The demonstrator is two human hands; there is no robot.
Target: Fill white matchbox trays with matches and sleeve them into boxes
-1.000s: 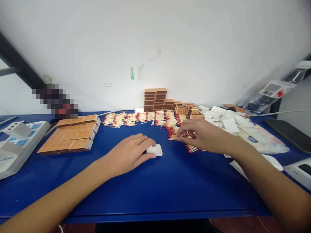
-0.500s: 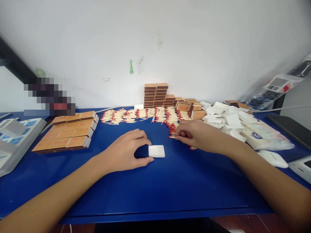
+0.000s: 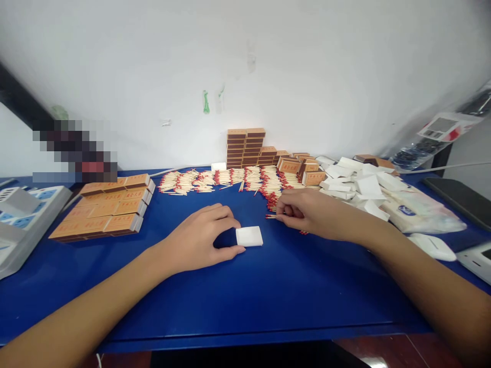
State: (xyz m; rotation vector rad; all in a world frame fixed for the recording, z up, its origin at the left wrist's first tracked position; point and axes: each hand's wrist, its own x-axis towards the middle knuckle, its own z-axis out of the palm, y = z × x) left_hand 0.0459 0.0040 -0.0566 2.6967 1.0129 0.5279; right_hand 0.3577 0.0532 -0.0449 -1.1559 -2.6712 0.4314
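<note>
Pixelated patch (image 3: 72,151): blurred out by the left wall; I cannot tell what it is.
Socket strip (image 3: 23,220): cut by the left edge; only its right part shows.
Dark slab (image 3: 460,197): runs off the right edge.
White device (image 3: 477,260): lower right, cut off.
Plastic bag (image 3: 437,138): partly out of frame, contents unclear.
Matchboxes (image 3: 115,208): lid print too small for me to read.
Right hand (image 3: 310,212): fingertips curled under, closed on matches (image 3: 268,189); one stick end pokes out, count hidden.
Left hand (image 3: 199,237): thumb and forefinger at the white tray (image 3: 250,236); gripping or merely touching, I cannot tell.
Forearms: both leave the bottom edge.
</note>
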